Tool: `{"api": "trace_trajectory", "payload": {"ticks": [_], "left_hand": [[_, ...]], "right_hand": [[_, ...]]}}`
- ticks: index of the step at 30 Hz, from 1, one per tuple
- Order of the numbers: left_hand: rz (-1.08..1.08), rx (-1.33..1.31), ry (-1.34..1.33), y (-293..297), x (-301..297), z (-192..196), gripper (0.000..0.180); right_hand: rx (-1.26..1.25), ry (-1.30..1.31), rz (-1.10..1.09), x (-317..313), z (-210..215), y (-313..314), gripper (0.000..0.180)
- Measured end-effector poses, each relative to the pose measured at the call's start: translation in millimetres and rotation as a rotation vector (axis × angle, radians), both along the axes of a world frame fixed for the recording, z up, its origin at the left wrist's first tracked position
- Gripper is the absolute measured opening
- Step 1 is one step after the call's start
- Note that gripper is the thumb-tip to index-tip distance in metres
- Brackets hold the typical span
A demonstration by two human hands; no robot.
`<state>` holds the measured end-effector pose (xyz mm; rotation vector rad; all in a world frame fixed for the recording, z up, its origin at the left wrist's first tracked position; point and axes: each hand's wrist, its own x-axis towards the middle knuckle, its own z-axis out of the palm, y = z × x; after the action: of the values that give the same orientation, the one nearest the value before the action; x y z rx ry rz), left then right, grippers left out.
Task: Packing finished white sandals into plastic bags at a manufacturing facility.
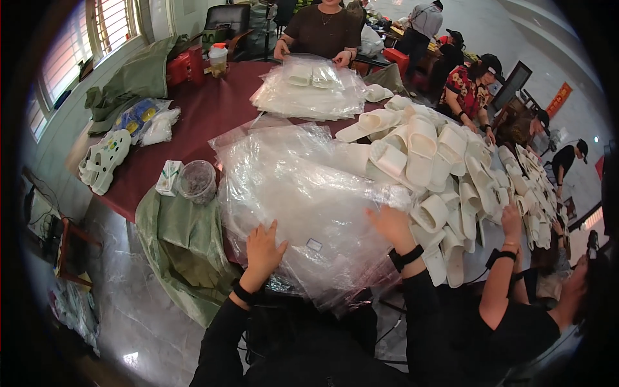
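A loose stack of clear plastic bags lies spread before me, its lower corner hanging past the table's near edge. My left hand rests on the left part of the bags, palm down with the fingers spread. At the right side of the stack is my right hand, slightly blurred, its fingers stretched out toward the middle of the bags and nothing seen in it. A small printed label shows on the bags between the hands. Just beyond my right hand rises a big heap of off-white slippers.
Across the table, a person holds the edges of another bag pile with slippers on it. A tub, a small box and white clogs stand left. A green sack hangs nearby. A co-worker's arm reaches in from the right.
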<state>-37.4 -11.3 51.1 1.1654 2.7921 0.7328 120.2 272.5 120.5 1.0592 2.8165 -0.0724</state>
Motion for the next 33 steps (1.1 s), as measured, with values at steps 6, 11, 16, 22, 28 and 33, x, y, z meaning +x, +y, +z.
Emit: {"api": "trace_trajectory", "payload": {"ticks": [6,11,16,22,28,33], "left_hand": [[-0.055,0.094,0.095,7,-4,-5,0.061],[-0.022,0.116,0.112,-6,-1,-19,0.062],[0.036,-0.111,0.092,0,18,-5,0.063],[-0.049,-0.119,0.175,0,34,7,0.063],[-0.264,0.030,0.021,11,52,19,0.063],[-0.258,0.117,-0.052,6,41,12,0.066]], "right_hand": [[0.133,0.299,-0.060,-25,-1,33,0.057],[0.109,0.397,0.088,-61,-43,20,0.068],[-0.214,0.334,0.000,-59,-39,35,0.068],[-0.019,0.289,0.206,-76,-30,23,0.034],[0.090,0.661,0.488,-88,-53,38,0.021],[-0.205,0.313,0.228,-74,-52,32,0.027]]}}
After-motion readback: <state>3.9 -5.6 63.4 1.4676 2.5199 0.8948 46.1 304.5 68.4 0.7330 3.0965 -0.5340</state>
